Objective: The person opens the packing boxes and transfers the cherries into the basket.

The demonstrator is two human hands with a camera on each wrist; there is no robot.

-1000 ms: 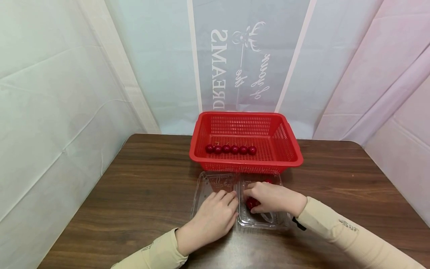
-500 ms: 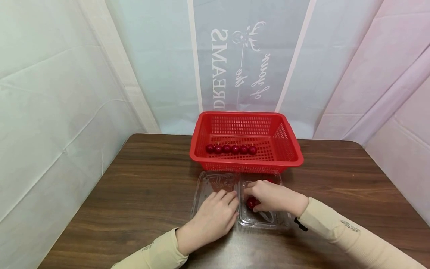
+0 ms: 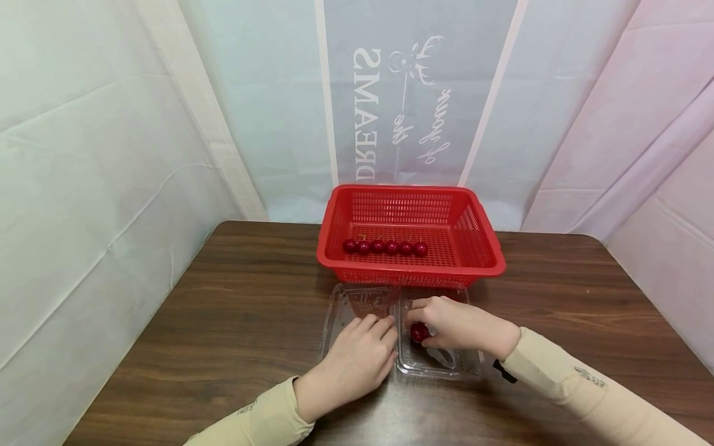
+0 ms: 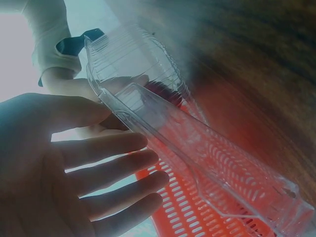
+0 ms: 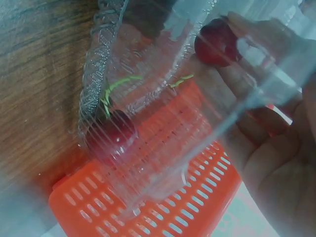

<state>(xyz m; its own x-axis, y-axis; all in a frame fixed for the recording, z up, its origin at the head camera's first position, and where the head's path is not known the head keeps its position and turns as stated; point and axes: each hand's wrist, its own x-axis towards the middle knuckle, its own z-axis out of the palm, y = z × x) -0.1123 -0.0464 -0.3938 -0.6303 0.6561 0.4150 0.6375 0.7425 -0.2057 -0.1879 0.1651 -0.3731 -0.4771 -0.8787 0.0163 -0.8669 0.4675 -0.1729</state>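
A hinged clear plastic clamshell box [image 3: 437, 370] lies unfolded on the table, its lid [image 3: 334, 316] to the left. My right hand [image 3: 457, 325] reaches into the box and pinches a dark red cherry [image 3: 419, 332] between thumb and fingers; the same cherry [image 5: 217, 43] shows through the plastic in the right wrist view. Another cherry [image 5: 112, 137] with a green stem sits in the box's far corner, mostly hidden behind the hand in the head view. My left hand [image 3: 357, 359] rests at the hinge side of the lid, its fingers [image 4: 128, 167] nearly straight.
Behind the box stands a red perforated basket [image 3: 411, 270] with a row of several cherries [image 3: 385, 248] inside, stems pointing away. The wooden table [image 3: 234, 297] extends to both sides. Printed curtains [image 3: 268, 93] hang behind it.
My right hand has shifted slightly right and the fingers show more of the cherry, which stays in the box. The left hand keeps its place. The head view has moved very slightly.
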